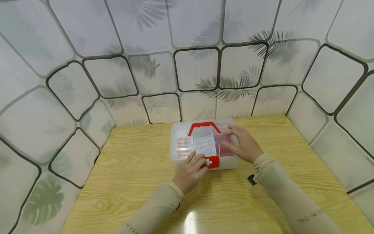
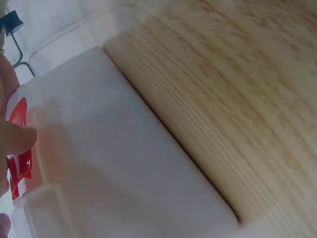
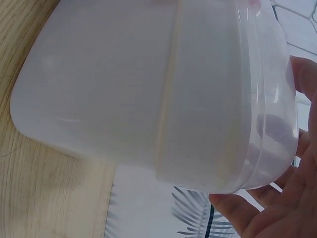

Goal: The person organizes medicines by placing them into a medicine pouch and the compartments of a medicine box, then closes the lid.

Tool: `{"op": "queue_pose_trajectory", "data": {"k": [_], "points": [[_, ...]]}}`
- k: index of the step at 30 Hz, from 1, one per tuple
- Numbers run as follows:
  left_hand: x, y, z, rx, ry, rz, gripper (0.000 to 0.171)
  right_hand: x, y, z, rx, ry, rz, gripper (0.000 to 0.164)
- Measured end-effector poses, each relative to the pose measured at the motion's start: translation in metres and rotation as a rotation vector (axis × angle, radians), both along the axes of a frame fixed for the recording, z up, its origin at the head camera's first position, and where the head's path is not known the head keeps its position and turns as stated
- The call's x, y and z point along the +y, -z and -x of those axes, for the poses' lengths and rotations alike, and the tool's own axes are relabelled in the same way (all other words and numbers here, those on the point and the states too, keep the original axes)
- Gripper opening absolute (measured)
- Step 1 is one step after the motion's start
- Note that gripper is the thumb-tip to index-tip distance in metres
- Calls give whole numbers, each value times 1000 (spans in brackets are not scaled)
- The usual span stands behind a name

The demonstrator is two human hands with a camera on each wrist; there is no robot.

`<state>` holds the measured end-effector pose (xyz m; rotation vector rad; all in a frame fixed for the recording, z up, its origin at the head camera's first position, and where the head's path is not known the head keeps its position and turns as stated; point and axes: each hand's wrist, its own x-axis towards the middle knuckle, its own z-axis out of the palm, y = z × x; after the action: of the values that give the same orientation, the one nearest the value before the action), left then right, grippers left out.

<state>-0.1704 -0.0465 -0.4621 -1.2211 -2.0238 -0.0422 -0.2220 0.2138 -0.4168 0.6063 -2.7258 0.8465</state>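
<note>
A white first-aid box (image 1: pixel 179 130) with a translucent lid and red carrying handle (image 1: pixel 204 123) stands on the wooden table. At its front, my left hand (image 1: pixel 190 172) has its fingers bent at the lid's edge, and the thumb lies on the red latch (image 2: pixel 24 166) in the left wrist view. Spread along the lid's right side is my right hand (image 1: pixel 245 144); in the right wrist view its fingertips meet the lid's corner. Through the lid show pink capsules (image 1: pixel 182 143), pale packets (image 1: pixel 205 146) and a pinkish-purple item (image 1: pixel 223 144). The lid appears closed.
The light wooden table (image 1: pixel 131 169) extends on both sides of the box. A patterned curtain (image 1: pixel 198 71) with leaves and dark outlines surrounds its back and sides, close behind the box. A small black device (image 1: pixel 252 179) hangs at the right wrist.
</note>
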Motion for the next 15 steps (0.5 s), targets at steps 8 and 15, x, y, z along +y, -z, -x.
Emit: {"op": "queue_pose_trajectory", "data": {"k": [8, 15], "points": [[-4, -4, 3, 12, 5, -58, 11, -1, 0, 0, 11, 0, 1, 44], [-12, -18, 12, -107, -277, -93, 67, -1, 0, 0, -1, 0, 16, 44]]}}
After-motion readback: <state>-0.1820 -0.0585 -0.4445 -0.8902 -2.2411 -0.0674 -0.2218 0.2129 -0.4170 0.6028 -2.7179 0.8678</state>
